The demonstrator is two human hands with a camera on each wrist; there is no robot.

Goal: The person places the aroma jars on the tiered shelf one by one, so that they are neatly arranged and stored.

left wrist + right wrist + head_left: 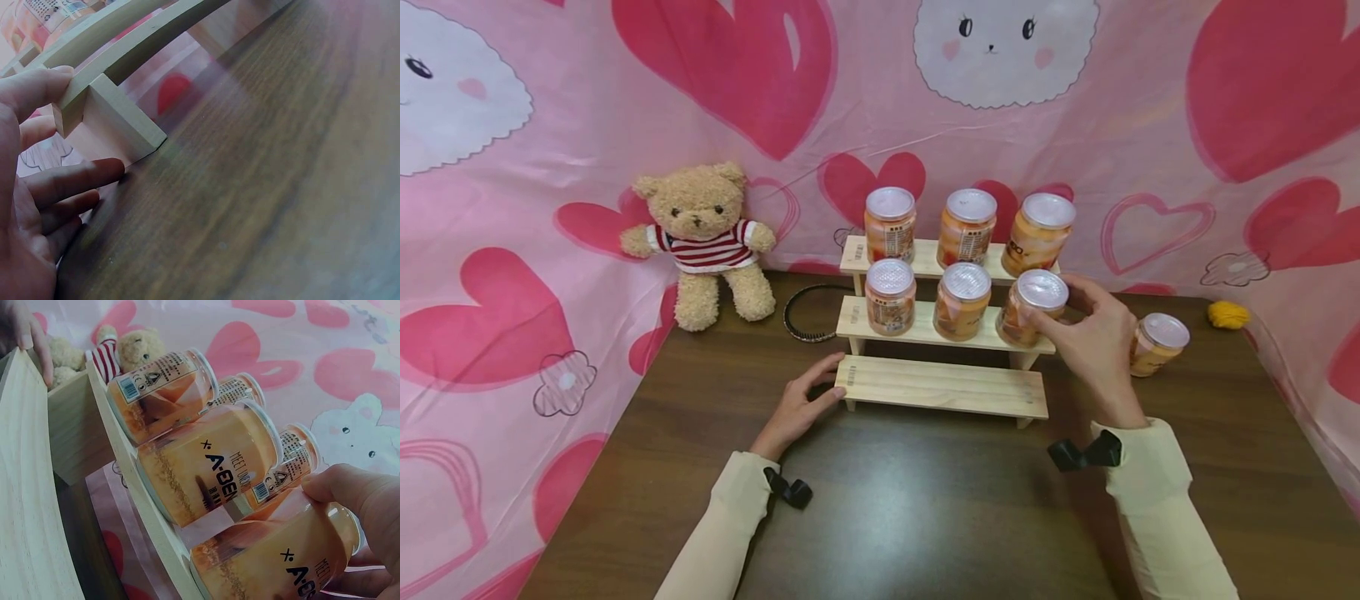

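Note:
In the head view my right hand pinches a clear jar with orange contents and a silver lid between thumb and fingers. That jar stands at the right end of the middle tier of a stepped wooden shelf. Close up, black lettering shows on the jar, with my thumb at its upper side. My left hand grips the left end of the lowest tier, thumb at the front corner, index finger at the back one. In the left wrist view its other fingers spread beside the shelf leg.
Two more jars share the middle tier, and three jars line the top tier. One jar stands on the table right of the shelf. A teddy bear, a dark headband and a yellow bundle lie near the backdrop.

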